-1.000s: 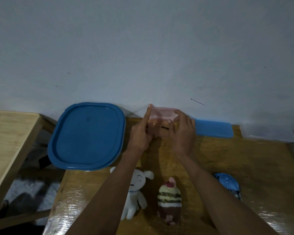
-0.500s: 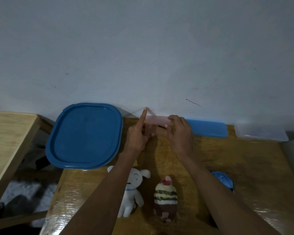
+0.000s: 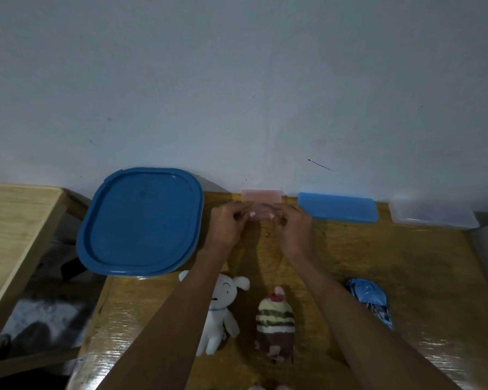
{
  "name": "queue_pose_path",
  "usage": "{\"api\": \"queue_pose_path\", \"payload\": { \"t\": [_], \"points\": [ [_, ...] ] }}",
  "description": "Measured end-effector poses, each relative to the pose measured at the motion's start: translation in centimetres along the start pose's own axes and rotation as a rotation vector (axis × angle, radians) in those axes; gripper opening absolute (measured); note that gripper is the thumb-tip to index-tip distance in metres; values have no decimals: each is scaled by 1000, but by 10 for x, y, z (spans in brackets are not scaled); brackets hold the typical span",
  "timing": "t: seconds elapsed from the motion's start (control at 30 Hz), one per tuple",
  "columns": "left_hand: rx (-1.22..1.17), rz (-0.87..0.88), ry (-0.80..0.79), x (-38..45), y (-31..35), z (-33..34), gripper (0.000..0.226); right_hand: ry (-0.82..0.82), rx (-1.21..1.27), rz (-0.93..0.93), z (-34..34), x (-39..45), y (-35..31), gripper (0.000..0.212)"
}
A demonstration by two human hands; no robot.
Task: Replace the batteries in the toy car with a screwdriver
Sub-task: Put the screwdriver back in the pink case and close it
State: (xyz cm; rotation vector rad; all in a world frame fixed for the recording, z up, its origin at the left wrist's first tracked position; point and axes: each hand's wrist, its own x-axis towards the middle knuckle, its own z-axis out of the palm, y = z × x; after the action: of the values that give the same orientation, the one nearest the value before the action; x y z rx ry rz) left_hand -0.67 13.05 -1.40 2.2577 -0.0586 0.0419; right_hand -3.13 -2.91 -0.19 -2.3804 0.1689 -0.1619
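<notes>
A small pink translucent box (image 3: 261, 196) stands at the back of the wooden table (image 3: 406, 263), against the wall, with its lid tipped up behind it. My left hand (image 3: 227, 225) pinches the box's left front edge. From the other side, my right hand (image 3: 292, 226) pinches the right front edge. My fingers hide what is inside the box. A blue crumpled-looking object (image 3: 369, 301), possibly the toy car, lies on the table to the right of my right forearm. No screwdriver is visible.
A large blue container lid (image 3: 141, 220) overhangs the table's left rear corner. A flat blue case (image 3: 337, 210) and a clear plastic box (image 3: 434, 216) line the wall to the right. A white plush rabbit (image 3: 223, 313) and a striped cupcake plush (image 3: 275, 322) lie between my forearms.
My left index finger, which held the lid up, has come down. Both hands now pinch the box's front edge. The thin dark item seen inside the box is now hidden.
</notes>
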Motion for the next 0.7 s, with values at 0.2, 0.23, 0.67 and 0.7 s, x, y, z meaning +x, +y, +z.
{"api": "queue_pose_path", "payload": {
  "t": [0.2,0.23,0.67,0.7],
  "points": [
    [-12,-57,-27,-1,6,-2,29,-20,-47,9,1,2,-3,22],
    [2,-66,-30,-1,8,-2,29,-28,-59,18,0,3,-4,21],
    [-66,62,171,-14,50,-103,33,28,8,77,-29,-4,-119,26],
    [-55,58,200,-17,48,-118,32,20,35,69,-26,-7,-131,25]
  ]
}}
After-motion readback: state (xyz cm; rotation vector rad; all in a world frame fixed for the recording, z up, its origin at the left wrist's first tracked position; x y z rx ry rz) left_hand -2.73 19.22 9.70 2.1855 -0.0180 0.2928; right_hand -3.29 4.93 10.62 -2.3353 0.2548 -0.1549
